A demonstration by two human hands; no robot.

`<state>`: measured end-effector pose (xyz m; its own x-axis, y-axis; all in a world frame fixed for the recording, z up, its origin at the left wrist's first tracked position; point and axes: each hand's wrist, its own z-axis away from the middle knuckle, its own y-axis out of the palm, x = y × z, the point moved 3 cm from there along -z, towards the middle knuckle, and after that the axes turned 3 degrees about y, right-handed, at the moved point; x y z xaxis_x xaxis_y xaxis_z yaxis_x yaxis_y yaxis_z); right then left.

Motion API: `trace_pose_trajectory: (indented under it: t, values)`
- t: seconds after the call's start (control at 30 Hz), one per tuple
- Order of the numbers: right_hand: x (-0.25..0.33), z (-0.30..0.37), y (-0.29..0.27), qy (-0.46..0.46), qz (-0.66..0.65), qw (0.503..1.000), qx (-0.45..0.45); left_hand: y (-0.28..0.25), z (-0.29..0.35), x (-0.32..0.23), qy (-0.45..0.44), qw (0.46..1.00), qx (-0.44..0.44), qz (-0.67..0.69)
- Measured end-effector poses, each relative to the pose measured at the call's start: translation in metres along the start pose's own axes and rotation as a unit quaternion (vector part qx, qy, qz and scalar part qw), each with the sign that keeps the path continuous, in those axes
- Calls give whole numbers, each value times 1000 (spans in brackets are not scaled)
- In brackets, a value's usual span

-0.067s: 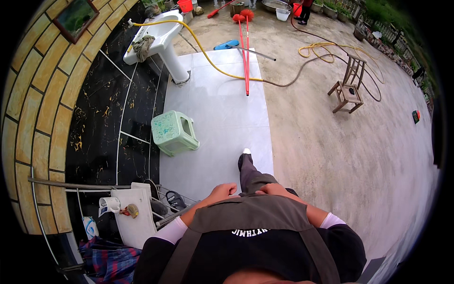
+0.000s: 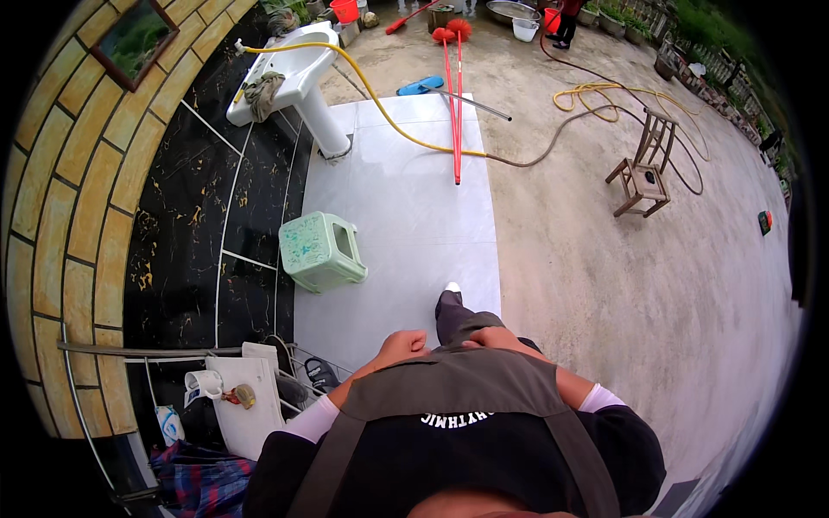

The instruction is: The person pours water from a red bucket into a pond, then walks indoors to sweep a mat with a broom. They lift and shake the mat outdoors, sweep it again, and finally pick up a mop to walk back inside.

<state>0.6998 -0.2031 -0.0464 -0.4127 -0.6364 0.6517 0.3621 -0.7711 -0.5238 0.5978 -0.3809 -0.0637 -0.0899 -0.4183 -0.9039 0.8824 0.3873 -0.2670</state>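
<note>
My left hand (image 2: 404,344) is in front of my waist, its fingers curled in, just past the upper edge of the grey-brown apron (image 2: 471,380). Close by on the right, my right hand (image 2: 494,337) is also bent inward against the apron, its fingertips turned toward the left one. Whatever either hand grips is hidden by the fingers and the cloth. A small gap separates the two hands. Beyond them, one trousered leg (image 2: 453,321) ends in a dark shoe with a white toe (image 2: 452,287).
A pale green stool (image 2: 318,250) stands on the tiles, left of my leg. Farther off are a white pedestal sink (image 2: 315,112), a yellow hose (image 2: 371,91), long red-handled brushes (image 2: 455,129) and a wooden chair (image 2: 643,177). A rack with slippers (image 2: 321,374) stands at left. Another person (image 2: 566,24) is far back.
The whole view has shifted slightly, so the surroundings sit a little lower in the picture. Both hands stay at the waist, with barely any movement.
</note>
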Motion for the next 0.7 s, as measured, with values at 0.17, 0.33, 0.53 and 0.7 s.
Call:
trace_pose_trajectory:
  t: [0.17,0.33,0.53,0.7]
  values:
    - [24,-83,-96,-81,112,989,60,-68,-57,-46,-82,982,-121,119]
    - [40,-168,-179,-87,154,984,33,-126,-127,-25,-95,946,-209,229]
    - [42,-273,-255,-49,80,996,7,-208,-235,-38,-81,960,-151,220]
    - [-2,-339,-333,103,155,979,-78,-302,-334,-53,-20,975,-179,132]
